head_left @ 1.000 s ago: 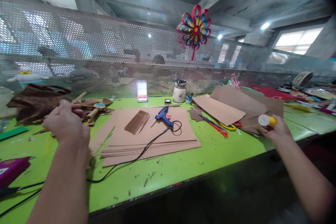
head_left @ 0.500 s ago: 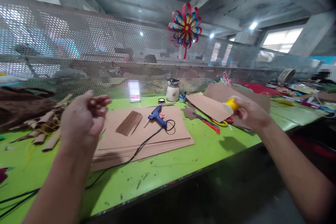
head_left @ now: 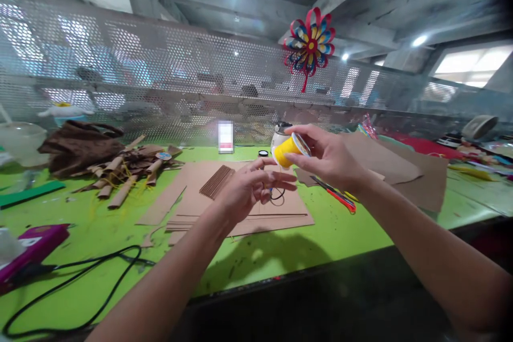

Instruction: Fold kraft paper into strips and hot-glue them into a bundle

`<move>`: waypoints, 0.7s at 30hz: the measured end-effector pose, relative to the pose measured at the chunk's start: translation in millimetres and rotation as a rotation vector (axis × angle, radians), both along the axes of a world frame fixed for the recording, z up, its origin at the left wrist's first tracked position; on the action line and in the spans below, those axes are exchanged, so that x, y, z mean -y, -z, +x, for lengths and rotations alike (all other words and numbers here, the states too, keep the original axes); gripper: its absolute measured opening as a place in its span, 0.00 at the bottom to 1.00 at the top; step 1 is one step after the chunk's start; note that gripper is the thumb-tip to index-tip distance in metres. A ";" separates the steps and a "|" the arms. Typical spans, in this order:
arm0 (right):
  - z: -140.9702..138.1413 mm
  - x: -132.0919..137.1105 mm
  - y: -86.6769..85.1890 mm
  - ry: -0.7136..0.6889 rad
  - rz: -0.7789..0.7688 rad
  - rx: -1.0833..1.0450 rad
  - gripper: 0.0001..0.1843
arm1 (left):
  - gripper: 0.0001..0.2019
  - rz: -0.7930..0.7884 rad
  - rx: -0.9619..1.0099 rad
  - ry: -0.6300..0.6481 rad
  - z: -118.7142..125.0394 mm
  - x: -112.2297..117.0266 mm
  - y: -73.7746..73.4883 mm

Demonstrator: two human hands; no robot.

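Spool (head_left: 287, 150) in R hand (head_left: 334, 156) over green tbl (head_left: 334, 232); perf. screen (head_left: 180, 64) behind.

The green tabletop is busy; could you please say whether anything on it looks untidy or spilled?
Nothing looks spilled, though brown paper-like tubes lie jumbled at left and a black cable sprawls loosely at lower left.

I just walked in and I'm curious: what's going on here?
A person's right hand holds a yellow spool in the air over a green table. The left hand is close by it, fingers partly spread; whether it grips anything can't be made out. Brown sheets lie on the table, with rolled brown tubes heaped to their left.
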State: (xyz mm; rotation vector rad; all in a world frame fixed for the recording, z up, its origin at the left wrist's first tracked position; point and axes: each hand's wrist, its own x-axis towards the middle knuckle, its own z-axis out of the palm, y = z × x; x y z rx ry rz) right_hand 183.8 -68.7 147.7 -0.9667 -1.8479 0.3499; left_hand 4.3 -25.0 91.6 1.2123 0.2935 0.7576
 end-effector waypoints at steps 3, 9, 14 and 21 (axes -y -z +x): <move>4.4 -10.5 0.9 0.029 -0.003 -0.042 0.24 | 0.10 0.095 -0.082 -0.037 -4.8 -1.0 0.3; 15.6 -20.0 15.4 0.006 -0.120 -0.161 0.23 | 0.08 0.221 -0.025 -0.186 -11.8 -6.6 -9.5; 11.5 -12.0 40.9 -0.069 -0.231 -0.386 0.19 | 0.08 0.320 0.042 -0.398 -15.9 -14.7 -22.9; 13.6 4.4 75.3 -0.292 -0.312 -0.653 0.19 | 0.09 0.254 0.204 -0.444 -15.3 -13.3 -34.0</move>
